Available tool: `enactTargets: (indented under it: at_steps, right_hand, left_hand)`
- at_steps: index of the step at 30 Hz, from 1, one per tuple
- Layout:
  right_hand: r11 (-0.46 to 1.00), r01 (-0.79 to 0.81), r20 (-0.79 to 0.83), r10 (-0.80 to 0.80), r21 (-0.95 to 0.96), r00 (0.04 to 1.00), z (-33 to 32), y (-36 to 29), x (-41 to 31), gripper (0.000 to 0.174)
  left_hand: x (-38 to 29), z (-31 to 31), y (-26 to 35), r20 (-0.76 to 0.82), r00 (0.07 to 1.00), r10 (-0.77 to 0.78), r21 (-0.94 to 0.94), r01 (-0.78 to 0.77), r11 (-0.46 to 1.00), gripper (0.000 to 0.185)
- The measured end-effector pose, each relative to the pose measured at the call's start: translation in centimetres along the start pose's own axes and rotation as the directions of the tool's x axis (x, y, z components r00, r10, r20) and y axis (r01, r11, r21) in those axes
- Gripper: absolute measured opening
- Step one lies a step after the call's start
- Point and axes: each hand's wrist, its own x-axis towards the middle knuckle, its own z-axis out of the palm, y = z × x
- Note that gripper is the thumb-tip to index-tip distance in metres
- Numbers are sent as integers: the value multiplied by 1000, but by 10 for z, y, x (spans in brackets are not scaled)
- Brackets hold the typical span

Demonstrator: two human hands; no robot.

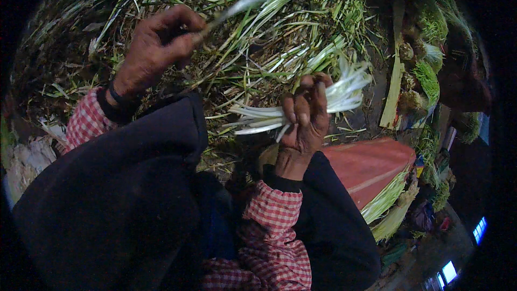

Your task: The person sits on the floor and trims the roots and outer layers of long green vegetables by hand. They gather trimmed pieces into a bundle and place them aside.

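In the upper left, my left hand (pixel 163 42) pinches one pale stalk (pixel 250 2) between thumb and fingers; the stalk is blurred and points to the upper right. My right hand (pixel 305 113), near the centre, is closed around a bunch of white-stemmed stalks (pixel 347 93). Their thin ends stick out left of the fist and the thicker, paler ends fan out to its right. Below and beyond both hands, loose green and white stalks (pixel 278 20) lie in a heap on the ground.
Two dark-clad knees rise below the hands. A red covered block (pixel 367 165) lies beside the right knee, with bundled pale green stalks (pixel 387 198) along it. A wooden board (pixel 392 97) and several bundles of greens (pixel 428 81) are at the right. Dry debris covers the ground at left.
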Motion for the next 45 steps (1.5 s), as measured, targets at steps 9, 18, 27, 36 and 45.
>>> enactTargets:
  at_steps: [9, 18, 27, 36, 45]
  right_hand:
    - [983, -101, -212, 68, -153, 975, 7, 34, 12, 14]
    - [951, -201, -305, 124, -236, 944, -1, 44, 15, 17]
    - [876, -296, -352, 159, -381, 923, -1, 49, 15, 19]
    - [931, -274, -305, 195, -242, 932, 1, 44, 13, 15]
    - [870, -236, -295, 111, -432, 949, 6, 47, 9, 16]
  left_hand:
    - [-8, 8, -17, 274, 948, 164, 123, -204, 971, 14]
    - [-10, 8, -19, 413, 853, 318, 245, -441, 863, 15]
    - [-14, 7, -19, 491, 833, 253, 261, -418, 870, 19]
    - [-11, 8, -25, 480, 874, 78, 108, -147, 983, 25]
    - [15, 32, -44, 561, 743, -365, -2, 442, 897, 26]
